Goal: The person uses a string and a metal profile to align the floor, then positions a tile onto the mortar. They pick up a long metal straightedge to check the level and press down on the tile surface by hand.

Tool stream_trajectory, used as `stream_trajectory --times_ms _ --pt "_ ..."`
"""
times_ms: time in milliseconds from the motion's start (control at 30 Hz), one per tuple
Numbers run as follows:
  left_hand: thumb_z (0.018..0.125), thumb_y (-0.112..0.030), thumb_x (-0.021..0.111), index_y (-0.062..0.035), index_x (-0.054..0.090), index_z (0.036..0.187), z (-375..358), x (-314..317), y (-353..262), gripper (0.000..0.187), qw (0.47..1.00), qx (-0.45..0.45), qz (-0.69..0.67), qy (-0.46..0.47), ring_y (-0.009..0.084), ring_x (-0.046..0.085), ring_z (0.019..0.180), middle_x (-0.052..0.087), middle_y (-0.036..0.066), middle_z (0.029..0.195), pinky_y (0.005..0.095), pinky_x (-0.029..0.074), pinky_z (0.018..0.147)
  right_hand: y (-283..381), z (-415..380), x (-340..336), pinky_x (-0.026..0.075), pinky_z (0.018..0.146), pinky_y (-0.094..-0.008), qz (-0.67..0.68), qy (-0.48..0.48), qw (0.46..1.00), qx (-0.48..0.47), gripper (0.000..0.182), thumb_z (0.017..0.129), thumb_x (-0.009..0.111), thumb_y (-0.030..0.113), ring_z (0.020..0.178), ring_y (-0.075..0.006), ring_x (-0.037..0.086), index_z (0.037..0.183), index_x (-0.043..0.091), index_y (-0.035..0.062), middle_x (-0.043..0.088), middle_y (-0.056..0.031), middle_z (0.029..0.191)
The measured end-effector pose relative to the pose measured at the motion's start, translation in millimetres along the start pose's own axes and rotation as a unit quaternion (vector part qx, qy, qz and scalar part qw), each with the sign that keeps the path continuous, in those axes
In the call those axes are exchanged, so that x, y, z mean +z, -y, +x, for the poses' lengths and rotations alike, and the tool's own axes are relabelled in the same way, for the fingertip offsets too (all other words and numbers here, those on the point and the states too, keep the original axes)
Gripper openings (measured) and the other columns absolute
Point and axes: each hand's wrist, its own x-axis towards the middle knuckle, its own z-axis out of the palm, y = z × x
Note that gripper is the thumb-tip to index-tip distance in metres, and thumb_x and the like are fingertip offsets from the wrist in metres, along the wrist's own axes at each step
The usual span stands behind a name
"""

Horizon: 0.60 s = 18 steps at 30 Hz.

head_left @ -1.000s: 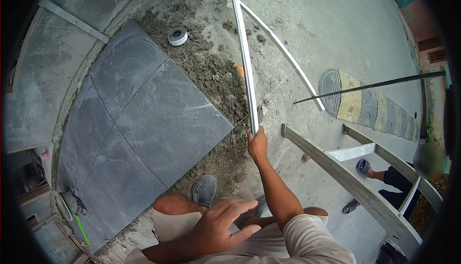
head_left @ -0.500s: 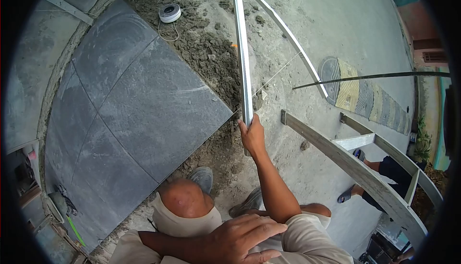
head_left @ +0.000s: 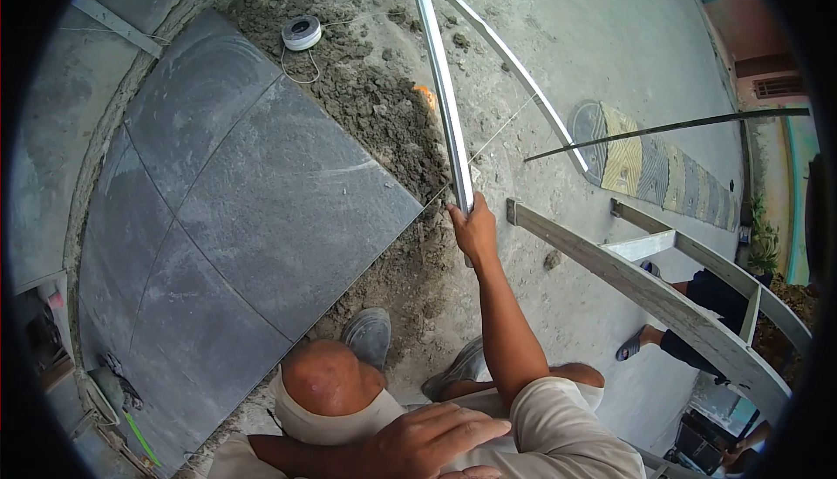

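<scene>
Head view: a slack, one-ended hold could let your bar [head_left: 443, 78] swing and chip the tiles [head_left: 288, 191]. The bar is long, straight and silvery, beside the tiles' corner. Your right grip [head_left: 475, 231] clasps its near end; your left grip [head_left: 436, 440], below the tiles, is released.

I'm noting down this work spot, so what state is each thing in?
Right hand, closed around metal bar
Metal bar, gripped near one end
Left hand, open above the lap
Gray tiles, laid edge to edge, dusty
Mortar mix, heaped, lumpy, not smoothed
String reel, partly unwound
Patterned mat, spread flat
Ladder, standing or lying unclear
</scene>
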Motion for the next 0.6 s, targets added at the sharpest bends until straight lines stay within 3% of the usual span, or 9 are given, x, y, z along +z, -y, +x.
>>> stream_trajectory --times_ms 133,200,267,400,600 --pt "0.079 -0.019 0.070 0.0036 0.055 0.112 -1.5 4.0 2.5 0.043 0.999 0.011 0.031 0.016 0.0335 0.060 0.090 0.060 0.019 0.098 0.0383 0.049 0.078 -12.6 12.0 -4.7 0.047 0.071 -0.0437 0.017 -0.005 1.000 -0.009 0.043 0.080 0.066 0.026 0.082 -0.0413 0.061 0.110 0.052 -0.0010 0.062 -0.0262 0.086" --pt "0.079 -0.019 0.070 0.0029 0.055 0.113 -1.0 5.7 2.9 0.044 0.999 -0.034 -0.002 0.024 0.0324 0.060 0.092 0.060 0.019 0.100 0.0374 0.049 0.079 -15.0 15.2 -9.6 0.047 0.069 -0.0421 0.012 -0.026 0.999 -0.033 0.045 0.080 0.067 0.026 0.078 -0.0395 0.062 0.111 0.051 -0.0024 0.062 -0.0254 0.082" --pt "0.079 -0.019 0.070 0.0027 0.054 0.114 2.5 5.2 1.5 0.044 0.998 -0.049 -0.013 0.039 0.0319 0.060 0.093 0.060 0.018 0.102 0.0371 0.048 0.080 -12.1 16.1 -13.7 0.046 0.075 -0.0461 0.026 -0.004 1.000 -0.013 0.041 0.079 0.066 0.024 0.087 -0.0424 0.060 0.109 0.052 0.0010 0.063 -0.0257 0.091" --pt "0.080 -0.020 0.070 0.0027 0.054 0.116 3.8 11.6 0.1 0.046 0.993 -0.101 -0.033 0.047 0.0314 0.059 0.097 0.059 0.018 0.106 0.0373 0.047 0.082 -14.4 16.3 -15.1 0.047 0.074 -0.0456 0.038 0.000 0.999 -0.017 0.043 0.078 0.066 0.025 0.087 -0.0424 0.060 0.111 0.051 0.0013 0.063 -0.0257 0.090" --pt "0.081 -0.024 0.069 0.0023 0.054 0.116 3.6 22.0 9.3 0.046 0.998 -0.056 -0.017 0.017 0.0328 0.058 0.098 0.060 0.018 0.107 0.0393 0.046 0.084 -7.0 13.8 -24.9 0.049 0.070 -0.0404 0.050 0.013 0.999 -0.010 0.043 0.079 0.066 0.024 0.077 -0.0343 0.065 0.113 0.051 0.0019 0.065 -0.0212 0.083"
